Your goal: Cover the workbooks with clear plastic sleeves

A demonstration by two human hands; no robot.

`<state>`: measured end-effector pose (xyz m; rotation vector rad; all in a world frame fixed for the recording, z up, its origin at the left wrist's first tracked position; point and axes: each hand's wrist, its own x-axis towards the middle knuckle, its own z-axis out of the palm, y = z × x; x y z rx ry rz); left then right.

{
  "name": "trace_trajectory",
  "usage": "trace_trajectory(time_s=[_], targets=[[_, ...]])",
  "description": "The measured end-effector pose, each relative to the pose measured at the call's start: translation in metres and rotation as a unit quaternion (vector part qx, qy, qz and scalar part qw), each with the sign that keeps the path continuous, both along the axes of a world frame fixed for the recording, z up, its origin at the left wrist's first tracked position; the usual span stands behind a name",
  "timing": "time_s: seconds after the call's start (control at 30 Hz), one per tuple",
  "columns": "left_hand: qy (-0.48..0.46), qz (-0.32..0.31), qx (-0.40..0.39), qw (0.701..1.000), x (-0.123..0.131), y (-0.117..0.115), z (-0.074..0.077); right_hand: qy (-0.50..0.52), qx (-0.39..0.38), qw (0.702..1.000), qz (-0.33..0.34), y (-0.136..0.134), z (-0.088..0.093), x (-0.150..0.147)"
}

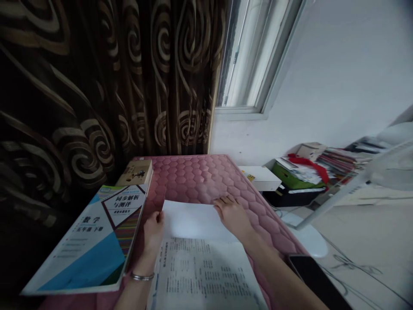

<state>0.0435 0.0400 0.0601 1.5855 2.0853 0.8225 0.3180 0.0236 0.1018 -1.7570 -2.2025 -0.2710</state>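
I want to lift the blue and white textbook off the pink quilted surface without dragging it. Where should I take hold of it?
Probably at the near right corner of the blue and white textbook, coming from the near edge. It lies flat, so only edges offer a grip, and that corner seems to overhang the pink quilted surface. The left hand rests close by; a small brown book crowds the far end.

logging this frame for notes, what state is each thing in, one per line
left hand: fingers at the left edge of the paper sheet
right hand: flat, palm down on the sheet's far right corner
paper sheet: folded over, blank side up, printed side showing nearer
workbook: closed, cover up
brown book: closed, lying flat
phone: screen dark
curtain: drawn
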Motion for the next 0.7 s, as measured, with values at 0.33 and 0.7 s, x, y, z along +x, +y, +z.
trace_trajectory(time_s=[0.33, 0.7], targets=[[0.013, 0.001, -0.026, 1.0, 0.012, 0.029, -0.008, 0.081, -0.168, 0.974, 0.127, 0.015, -0.05, -0.097], [-0.241, 0.014, 0.003, 0.97, 0.012, 0.101, -0.02, 0.072, -0.121, 0.986, 0.088, 0.014, -0.063, -0.097]])
